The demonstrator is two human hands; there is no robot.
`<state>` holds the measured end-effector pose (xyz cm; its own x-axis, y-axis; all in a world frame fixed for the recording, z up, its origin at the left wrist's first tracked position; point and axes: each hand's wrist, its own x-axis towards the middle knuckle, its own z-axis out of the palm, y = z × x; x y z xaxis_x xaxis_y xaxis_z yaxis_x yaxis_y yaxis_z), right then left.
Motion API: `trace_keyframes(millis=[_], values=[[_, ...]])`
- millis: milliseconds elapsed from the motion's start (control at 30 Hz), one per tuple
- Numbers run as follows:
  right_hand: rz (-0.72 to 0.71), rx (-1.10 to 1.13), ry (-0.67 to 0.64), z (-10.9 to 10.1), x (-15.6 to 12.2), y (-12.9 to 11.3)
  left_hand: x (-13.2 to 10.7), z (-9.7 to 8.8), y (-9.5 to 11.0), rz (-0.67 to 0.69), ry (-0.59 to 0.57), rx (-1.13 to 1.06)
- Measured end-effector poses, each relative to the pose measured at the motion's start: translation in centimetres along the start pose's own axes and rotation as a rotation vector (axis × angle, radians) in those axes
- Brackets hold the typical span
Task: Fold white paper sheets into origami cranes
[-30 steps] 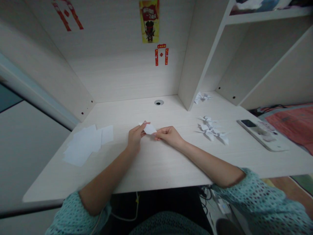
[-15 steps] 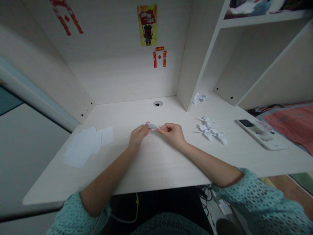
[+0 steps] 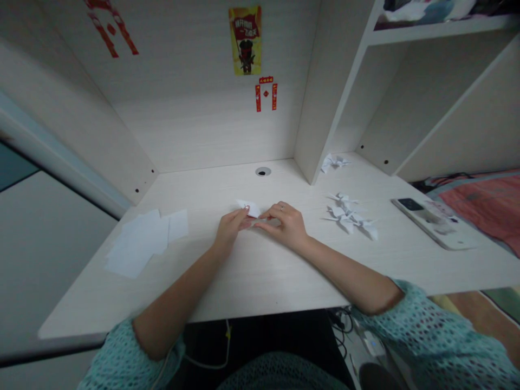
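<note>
A small piece of folded white paper point(image 3: 250, 208) is held just above the middle of the desk. My left hand point(image 3: 229, 227) pinches its left side, thumb on top. At its right end, the thumb and fingertips of my right hand point(image 3: 285, 223) close about the lower edge; part of that edge is hidden by the fingers. Several folded white paper cranes point(image 3: 345, 214) lie to the right of my right hand. Loose sheets of white paper point(image 3: 140, 241) overlap in a pile on the left.
A phone point(image 3: 433, 223) lies on the desk point(image 3: 244, 287) at the far right. More paper cranes point(image 3: 334, 162) sit behind, beside the upright divider point(image 3: 325, 108). A round cable hole point(image 3: 263, 171) is near the back wall. Red cloth point(image 3: 485, 206) lies beyond the phone.
The folded paper has been tilted, so its flat white face shows now. My right hand's fingertips have shifted slightly and spread a little at its right end. My left hand stays on it.
</note>
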<state>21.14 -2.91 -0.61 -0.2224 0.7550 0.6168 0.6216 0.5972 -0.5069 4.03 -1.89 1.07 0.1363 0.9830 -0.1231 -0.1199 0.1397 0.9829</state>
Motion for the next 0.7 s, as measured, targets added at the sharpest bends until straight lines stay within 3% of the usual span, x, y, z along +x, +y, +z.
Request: trace_keyframes(millis=[233, 467, 700], values=[[0.136, 0.209, 0.048, 0.28, 0.28, -0.44, 0.12, -0.15, -0.3, 0.058, 0.005, 0.07], [0.135, 0.241, 0.023, 0.61, 0.11, -0.28, -0.07, -0.1, -0.4, 0.074, -0.02, 0.099], [0.165, 0.285, 0.015, 0.65, 0.01, -0.44, 0.31, -0.43, -0.57, 0.08, 0.034, 0.109]])
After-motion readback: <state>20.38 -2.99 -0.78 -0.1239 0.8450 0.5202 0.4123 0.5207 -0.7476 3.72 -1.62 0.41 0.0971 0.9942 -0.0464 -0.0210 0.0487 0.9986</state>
